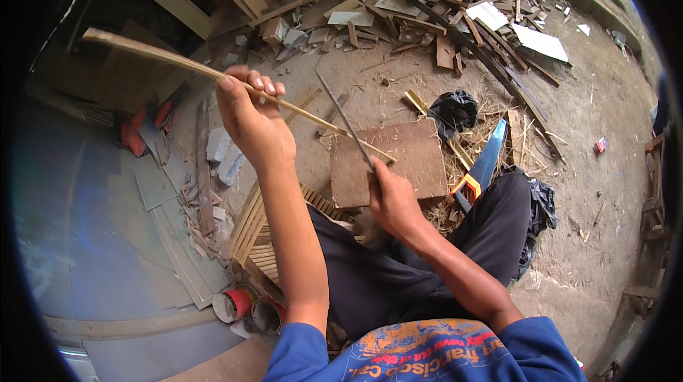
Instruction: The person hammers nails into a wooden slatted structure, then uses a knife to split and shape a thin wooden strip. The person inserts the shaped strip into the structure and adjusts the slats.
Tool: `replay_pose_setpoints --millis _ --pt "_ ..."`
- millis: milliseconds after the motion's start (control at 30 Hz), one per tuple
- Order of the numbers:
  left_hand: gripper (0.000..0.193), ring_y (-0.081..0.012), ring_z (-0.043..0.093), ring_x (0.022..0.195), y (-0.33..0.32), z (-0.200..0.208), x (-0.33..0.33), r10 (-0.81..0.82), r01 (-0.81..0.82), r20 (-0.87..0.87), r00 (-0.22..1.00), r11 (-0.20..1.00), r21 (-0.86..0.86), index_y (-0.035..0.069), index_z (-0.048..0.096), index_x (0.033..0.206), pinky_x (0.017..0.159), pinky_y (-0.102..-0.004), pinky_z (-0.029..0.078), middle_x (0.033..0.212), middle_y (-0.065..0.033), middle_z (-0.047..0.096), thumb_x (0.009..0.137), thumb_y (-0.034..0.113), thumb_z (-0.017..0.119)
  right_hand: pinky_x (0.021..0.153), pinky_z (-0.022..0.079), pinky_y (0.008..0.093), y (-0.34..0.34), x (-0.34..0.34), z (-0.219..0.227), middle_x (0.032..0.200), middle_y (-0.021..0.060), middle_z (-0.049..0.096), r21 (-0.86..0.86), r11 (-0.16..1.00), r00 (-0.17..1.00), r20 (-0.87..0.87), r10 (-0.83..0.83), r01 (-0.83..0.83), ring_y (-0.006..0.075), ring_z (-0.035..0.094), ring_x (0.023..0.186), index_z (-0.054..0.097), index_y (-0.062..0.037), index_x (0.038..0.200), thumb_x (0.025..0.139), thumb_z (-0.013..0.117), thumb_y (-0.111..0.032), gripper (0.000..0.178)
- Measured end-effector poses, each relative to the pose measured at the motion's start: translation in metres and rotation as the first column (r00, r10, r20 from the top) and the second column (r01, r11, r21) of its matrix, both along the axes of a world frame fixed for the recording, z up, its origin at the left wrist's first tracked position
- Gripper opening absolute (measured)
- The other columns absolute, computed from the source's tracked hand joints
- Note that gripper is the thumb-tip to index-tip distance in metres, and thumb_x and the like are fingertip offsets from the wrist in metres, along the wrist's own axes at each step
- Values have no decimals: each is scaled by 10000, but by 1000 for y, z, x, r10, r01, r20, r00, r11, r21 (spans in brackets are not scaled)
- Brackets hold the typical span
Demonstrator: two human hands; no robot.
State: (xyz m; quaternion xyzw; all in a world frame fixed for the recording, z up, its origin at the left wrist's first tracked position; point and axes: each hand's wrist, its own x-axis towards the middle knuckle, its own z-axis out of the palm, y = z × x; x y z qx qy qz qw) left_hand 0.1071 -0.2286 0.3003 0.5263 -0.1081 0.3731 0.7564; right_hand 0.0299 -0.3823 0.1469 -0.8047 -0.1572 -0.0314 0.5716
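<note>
My left hand (257, 126) is raised, its thumb and fingers closed round a long, thin bamboo strip (160, 55). The strip slants from the upper left down to a brown wooden block (416, 158), where its lower end lies over the top. My right hand (395, 200) grips a knife (333, 97) with a long, narrow dark blade pointing up and left; its handle is hidden in the fist. In this view the blade crosses the strip above the block; whether they touch I cannot tell. Beside my left forearm lies a bundle of bamboo slats (252, 229).
A handsaw (491, 151) with an orange-black handle rests by my right knee, among bamboo shavings (466, 154) and a black plastic bag (455, 108). Scrap wood (455, 16) is heaped at the back. White blocks (224, 154) and red cans (238, 304) stand left.
</note>
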Motion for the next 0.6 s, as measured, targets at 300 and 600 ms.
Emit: replay_pose_setpoints --millis 300,600 --pt "431 -60 138 466 13 -15 -16 53 -52 102 993 999 -6 141 407 824 436 -240 127 570 55 217 993 534 465 694 491 563 10 -4 8 953 257 624 -82 991 994 -41 101 -105 479 616 797 419 -8 1339 856 515 -25 493" --pt "414 -68 121 460 7 -11 -24 66 -63 103 993 997 -40 140 426 791 419 -256 103 561 49 214 1000 493 479 676 469 547 -4 -5 -24 932 296 625 -117 990 984 -170 60 -80 484 605 820 468 -4 1304 914 507 -31 393"
